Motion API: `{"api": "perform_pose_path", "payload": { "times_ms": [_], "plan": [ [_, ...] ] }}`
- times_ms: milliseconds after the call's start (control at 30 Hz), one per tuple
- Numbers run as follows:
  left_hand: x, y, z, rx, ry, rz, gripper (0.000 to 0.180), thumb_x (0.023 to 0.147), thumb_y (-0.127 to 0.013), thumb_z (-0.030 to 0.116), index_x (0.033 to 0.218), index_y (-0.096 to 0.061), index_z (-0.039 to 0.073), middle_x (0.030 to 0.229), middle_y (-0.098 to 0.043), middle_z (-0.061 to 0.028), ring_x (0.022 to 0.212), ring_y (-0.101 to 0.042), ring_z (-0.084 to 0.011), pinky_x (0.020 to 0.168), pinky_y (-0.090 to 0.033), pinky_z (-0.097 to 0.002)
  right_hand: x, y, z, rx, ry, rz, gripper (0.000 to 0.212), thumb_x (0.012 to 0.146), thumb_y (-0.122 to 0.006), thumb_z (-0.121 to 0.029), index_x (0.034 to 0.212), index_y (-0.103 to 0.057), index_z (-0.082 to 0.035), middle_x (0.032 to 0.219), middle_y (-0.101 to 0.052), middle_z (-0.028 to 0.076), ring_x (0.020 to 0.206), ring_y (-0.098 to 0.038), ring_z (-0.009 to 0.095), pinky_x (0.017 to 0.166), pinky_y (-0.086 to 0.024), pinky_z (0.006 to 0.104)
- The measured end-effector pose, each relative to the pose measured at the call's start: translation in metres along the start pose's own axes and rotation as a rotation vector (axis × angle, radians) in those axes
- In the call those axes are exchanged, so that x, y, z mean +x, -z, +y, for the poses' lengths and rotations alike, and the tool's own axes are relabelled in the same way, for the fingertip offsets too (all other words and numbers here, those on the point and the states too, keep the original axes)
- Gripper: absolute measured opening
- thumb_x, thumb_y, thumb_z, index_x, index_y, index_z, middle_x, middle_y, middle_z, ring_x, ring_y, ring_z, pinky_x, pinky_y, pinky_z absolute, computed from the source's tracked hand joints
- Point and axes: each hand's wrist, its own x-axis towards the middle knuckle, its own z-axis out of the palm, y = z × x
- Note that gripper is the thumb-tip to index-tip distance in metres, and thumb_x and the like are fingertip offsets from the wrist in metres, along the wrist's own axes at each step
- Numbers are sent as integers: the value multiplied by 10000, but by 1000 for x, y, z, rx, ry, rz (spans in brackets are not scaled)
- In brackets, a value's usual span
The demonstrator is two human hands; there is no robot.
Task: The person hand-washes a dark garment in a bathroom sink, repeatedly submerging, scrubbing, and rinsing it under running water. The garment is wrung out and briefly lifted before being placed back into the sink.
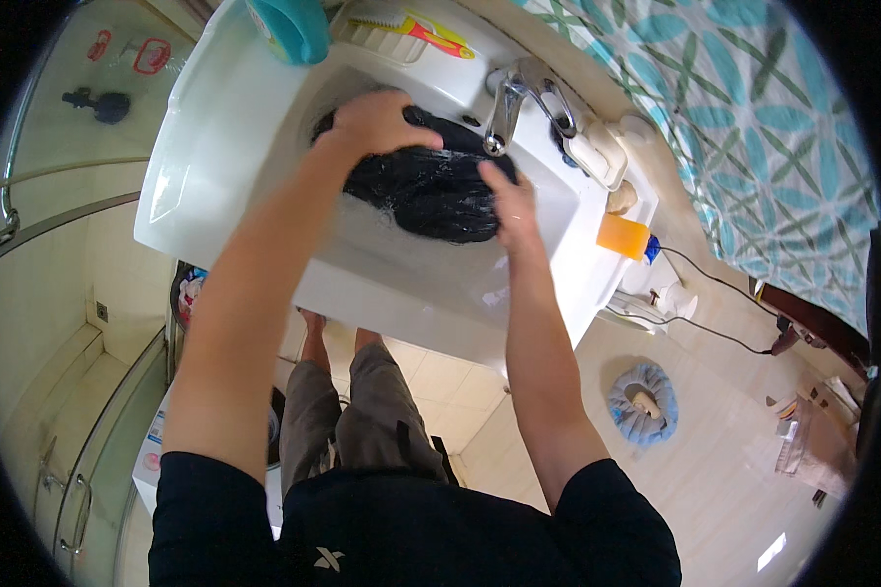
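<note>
A soaked black cloth, probably a garment, lies bunched in the white washbasin, its folds shiny with water. Over its far left part rests my left hand, thumb stretched along the top and fingers curled down into the fabric, partly hidden. My right hand grips the right end, thumb on top and the other fingers out of sight beneath it. Just beyond the cloth, between my hands, the chrome tap's spout points down into the basin. Some water shows around the cloth.
On the basin rim stand a teal bottle, a yellow-and-red brush, a white soap dish and an orange container. A leaf-patterned curtain hangs at the right. A blue-grey round fabric item lies on the floor. Glass shower panels stand left.
</note>
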Motion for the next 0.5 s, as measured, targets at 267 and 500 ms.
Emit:
{"api": "perform_pose_path", "payload": {
  "times_ms": [267,500],
  "plan": [
    [-85,33,-6,-378,-206,180,559,850,-852,221,1369,-653,167,1478,-549,-174,1247,-588,-385,1078,-494,-428,-86,57,-3,204,286,24,221,963,-709,-49,1180,-667,-57,1030,-667,5,911,-623,109,911,-500,262],
    [-99,-47,8,372,-37,167,729,891,-631,739,1550,-495,458,1747,-202,-123,1478,-320,-557,1127,-220,-834,-61,-1,34,-1165,629,62,940,756,-916,-339,1582,-479,-245,1654,-289,249,1436,-420,490,1157,-356,631]
  ]
}}
